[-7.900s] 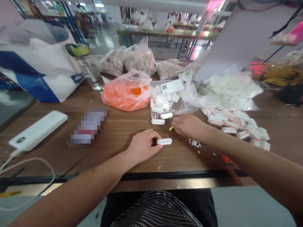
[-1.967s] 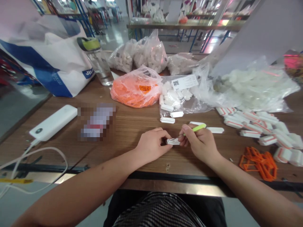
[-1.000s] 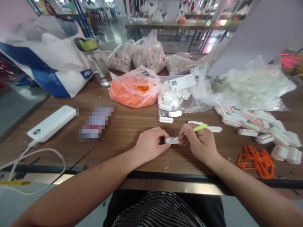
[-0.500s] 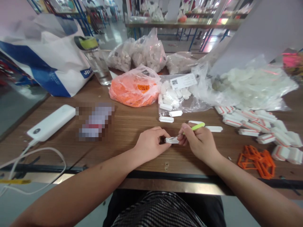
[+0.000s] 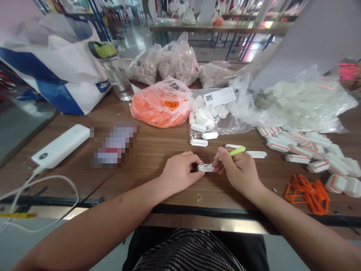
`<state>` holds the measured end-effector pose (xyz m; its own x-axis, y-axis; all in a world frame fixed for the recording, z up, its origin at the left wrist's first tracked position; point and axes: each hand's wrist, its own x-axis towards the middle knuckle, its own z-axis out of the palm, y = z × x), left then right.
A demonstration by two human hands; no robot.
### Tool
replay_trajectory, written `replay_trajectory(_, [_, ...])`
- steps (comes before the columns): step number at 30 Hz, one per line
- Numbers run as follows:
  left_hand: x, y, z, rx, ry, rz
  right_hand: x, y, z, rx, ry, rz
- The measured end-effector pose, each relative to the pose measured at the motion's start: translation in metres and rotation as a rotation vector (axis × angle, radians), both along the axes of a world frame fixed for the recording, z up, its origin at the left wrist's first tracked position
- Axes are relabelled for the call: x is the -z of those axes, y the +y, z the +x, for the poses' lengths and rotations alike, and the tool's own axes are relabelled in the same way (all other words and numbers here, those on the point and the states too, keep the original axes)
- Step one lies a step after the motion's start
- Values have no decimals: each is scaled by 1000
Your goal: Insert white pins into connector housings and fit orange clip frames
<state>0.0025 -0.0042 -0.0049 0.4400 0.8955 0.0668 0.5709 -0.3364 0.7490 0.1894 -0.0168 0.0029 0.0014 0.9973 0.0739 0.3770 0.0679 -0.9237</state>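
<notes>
L hand (image 5: 182, 171) pinches small white part (image 5: 207, 169), prob. to steady it over worktop (image 5: 158, 150), w/ R hand (image 5: 239, 168) gripping green-handled pick (image 5: 237, 151) pen-style, prob. for tip control.

Left hand (image 5: 179, 169) gripping white part (image 5: 208, 168), right hand (image 5: 239, 167) holding green tool (image 5: 237, 151), brown table (image 5: 158, 145)

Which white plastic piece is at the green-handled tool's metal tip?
The oblong white plastic piece between the left hand and right hand; other pieces lie away from the tip.

White power bank (image 5: 63, 145) with attached cable (image 5: 34, 174) lies on the tabletop (image 5: 149, 146); lidded bottle (image 5: 117, 77) stands beside blue-and-white bag (image 5: 72, 69).
</notes>
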Motion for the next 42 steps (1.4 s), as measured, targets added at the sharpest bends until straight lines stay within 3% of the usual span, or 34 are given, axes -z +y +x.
replay_trajectory(10, [-1, 0, 3, -31, 30, -16, -11, -12, -6, -139, -397, 277])
replay_trajectory(13, [-1, 0, 2, -28, 22, -20, -11, -14, -3, -81, -279, 289])
replay_trajectory(17, [-1, 0, 1, -16, -1, -10, -9, -7, 4, -1, -40, 149])
replay_trajectory(22, [1, -1, 0, -4, 2, -1, -2, 1, 5, 16, 82, 33])
replay_trajectory(36, [2, 1, 0, -8, -1, 18, 3, 3, 3, -8, 98, 9])
replay_trajectory(42, [2, 0, 0, -6, -16, 10, -3, 0, 4, -96, -96, 111])
